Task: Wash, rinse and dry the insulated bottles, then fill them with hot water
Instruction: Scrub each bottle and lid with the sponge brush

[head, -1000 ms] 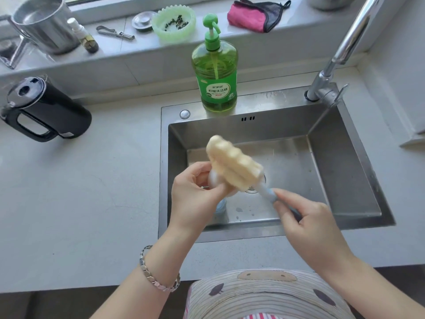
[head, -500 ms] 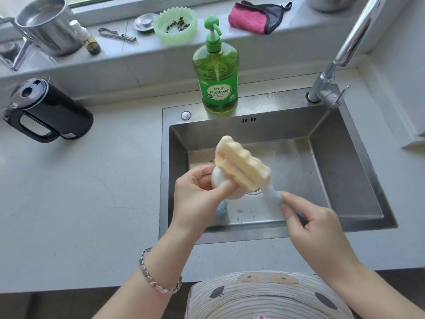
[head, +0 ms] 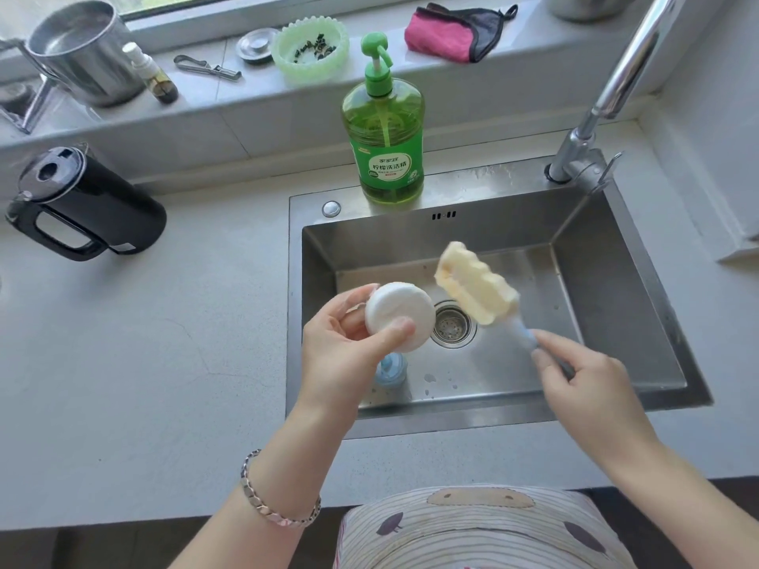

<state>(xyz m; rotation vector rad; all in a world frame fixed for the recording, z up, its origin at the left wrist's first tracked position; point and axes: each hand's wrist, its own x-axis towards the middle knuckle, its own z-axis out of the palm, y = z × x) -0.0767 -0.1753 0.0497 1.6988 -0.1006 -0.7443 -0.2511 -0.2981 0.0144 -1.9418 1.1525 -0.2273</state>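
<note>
Resting between the thumb and curled fingers of the left hand (head: 349, 351), a white round lid (head: 399, 319) is held above the basin of the steel sink (head: 640, 289), its flat face turned upward. A sponge brush (head: 476, 283) is grasped by its pale handle in the right hand (head: 587, 388), with the yellow foam head raised and tilted toward the back wall of the sink, just beside the lid but apart from it. A pale blue bottle (head: 392, 369) is located on the sink floor directly below the left hand and is partly hidden by it. The drain (head: 451, 326) is seen between the lid and the brush handle. A green detergent bottle (head: 384, 129) is placed on the rear rim of the sink, and a tap (head: 583, 158) is mounted at the right rear corner. A black kettle (head: 94, 207) is set on the worktop (head: 143, 363) well to the left.
</note>
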